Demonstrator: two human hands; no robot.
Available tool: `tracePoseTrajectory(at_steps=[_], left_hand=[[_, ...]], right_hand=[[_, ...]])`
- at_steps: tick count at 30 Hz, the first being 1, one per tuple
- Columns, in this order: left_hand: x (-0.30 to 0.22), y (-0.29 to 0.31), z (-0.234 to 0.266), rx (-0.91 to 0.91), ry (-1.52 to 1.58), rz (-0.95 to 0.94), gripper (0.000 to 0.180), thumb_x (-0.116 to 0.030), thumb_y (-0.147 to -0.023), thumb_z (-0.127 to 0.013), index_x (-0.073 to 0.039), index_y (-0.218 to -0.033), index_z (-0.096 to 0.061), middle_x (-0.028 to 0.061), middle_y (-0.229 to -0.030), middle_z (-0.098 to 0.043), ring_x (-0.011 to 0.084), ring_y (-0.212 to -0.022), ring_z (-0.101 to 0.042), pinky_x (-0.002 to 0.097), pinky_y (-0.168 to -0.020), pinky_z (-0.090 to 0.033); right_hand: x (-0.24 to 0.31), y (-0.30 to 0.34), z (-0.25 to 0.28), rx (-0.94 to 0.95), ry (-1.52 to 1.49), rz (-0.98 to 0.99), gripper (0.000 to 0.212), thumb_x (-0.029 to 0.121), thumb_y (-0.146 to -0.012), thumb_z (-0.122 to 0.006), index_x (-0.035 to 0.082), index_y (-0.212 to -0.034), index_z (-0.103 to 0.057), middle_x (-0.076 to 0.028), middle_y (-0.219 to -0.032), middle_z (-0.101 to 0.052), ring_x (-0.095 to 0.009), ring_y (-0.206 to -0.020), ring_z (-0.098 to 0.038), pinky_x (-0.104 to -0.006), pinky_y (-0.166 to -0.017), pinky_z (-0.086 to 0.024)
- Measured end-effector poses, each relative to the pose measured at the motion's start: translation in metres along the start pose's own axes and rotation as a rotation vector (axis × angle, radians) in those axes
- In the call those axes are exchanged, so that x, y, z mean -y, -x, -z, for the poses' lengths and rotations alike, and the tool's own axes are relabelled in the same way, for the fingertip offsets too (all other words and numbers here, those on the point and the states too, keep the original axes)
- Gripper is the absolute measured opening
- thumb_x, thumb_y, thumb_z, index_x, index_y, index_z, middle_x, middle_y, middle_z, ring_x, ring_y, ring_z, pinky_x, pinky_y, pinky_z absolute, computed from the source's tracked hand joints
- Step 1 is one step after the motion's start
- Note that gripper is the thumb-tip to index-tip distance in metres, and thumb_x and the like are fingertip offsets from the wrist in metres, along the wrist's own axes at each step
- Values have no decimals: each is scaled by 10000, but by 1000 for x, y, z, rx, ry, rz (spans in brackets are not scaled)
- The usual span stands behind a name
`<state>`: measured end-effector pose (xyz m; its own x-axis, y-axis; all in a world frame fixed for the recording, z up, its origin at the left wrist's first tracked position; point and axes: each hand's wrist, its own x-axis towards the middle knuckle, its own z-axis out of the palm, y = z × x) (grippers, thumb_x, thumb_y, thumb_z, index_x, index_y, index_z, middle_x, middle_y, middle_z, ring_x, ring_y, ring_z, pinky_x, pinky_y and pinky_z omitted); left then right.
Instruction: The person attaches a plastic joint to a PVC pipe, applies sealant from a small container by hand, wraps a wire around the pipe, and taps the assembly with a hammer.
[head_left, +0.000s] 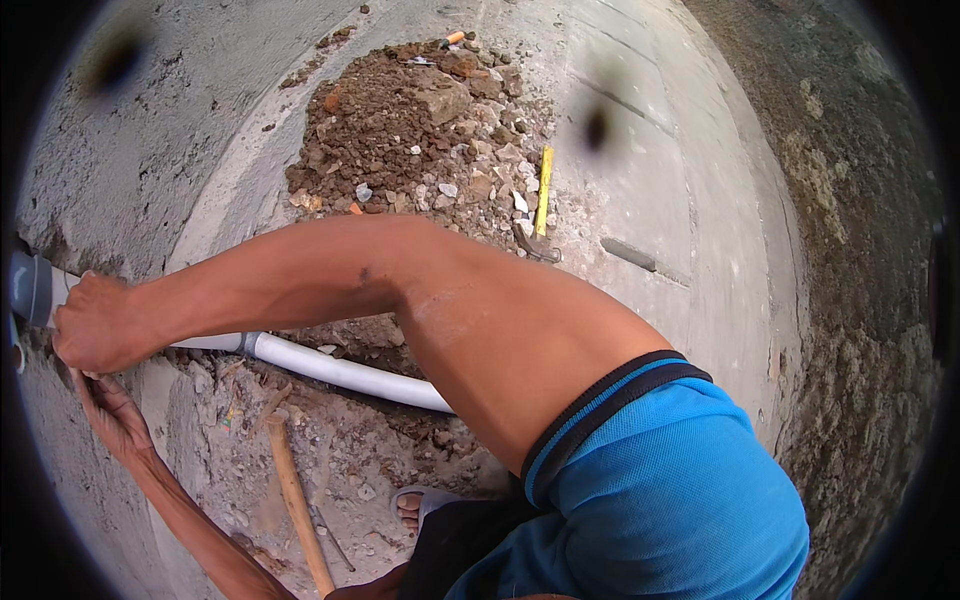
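My right hand (98, 322) is closed around a white plastic pipe (64, 292) at the far left, just beside a grey coupling (32, 288) at the wall. My left hand (116, 412) reaches up from below, close under the right one. Its fingertips are hidden behind the right hand, so its grip does not show. Past the right wrist, a white pipe (345, 374) with a grey joint (249, 343) runs along a trench, then passes out of sight beneath my right arm.
A mound of brown soil and stones (400, 130) lies beyond my arm. Beside it rests a hammer with a yellow handle (544, 190). A wooden handle (298, 505) leans in the rubble near my foot (410, 505). Rough grey wall (120, 170) borders the left.
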<state>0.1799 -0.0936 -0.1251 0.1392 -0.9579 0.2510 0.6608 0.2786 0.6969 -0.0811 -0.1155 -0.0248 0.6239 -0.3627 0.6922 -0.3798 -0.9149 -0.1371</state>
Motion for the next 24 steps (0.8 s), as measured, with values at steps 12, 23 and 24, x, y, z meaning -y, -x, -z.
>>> tracePoseTrajectory(at_steps=[12,23,24], left_hand=[[3,-5,-30,-32,121,9,358,-97,-1040,-577,64,-1353,-511,118,-1342,-587,182,-1218,-575,309,-1118,-467],[16,-14,15,37,163,101,387,-40,-1033,-549,82,-1393,-472,162,-1398,-560,235,-1239,-582,369,-1105,-491],[23,-14,13,56,168,92,393,-45,-1037,-543,82,-1400,-466,167,-1405,-556,239,-1247,-579,373,-1108,-488]], right_hand=[[5,-16,-36,-63,-172,-253,267,263,-805,-679,25,-885,-766,-214,-848,-696,-377,-884,-653,-491,-746,-479],[0,-2,-15,79,43,-37,285,230,-788,-683,-7,-929,-758,-221,-921,-734,-374,-876,-736,-513,-715,-540],[-4,0,-13,104,32,-33,285,224,-777,-685,-12,-919,-757,-225,-907,-733,-371,-868,-738,-513,-694,-546]])
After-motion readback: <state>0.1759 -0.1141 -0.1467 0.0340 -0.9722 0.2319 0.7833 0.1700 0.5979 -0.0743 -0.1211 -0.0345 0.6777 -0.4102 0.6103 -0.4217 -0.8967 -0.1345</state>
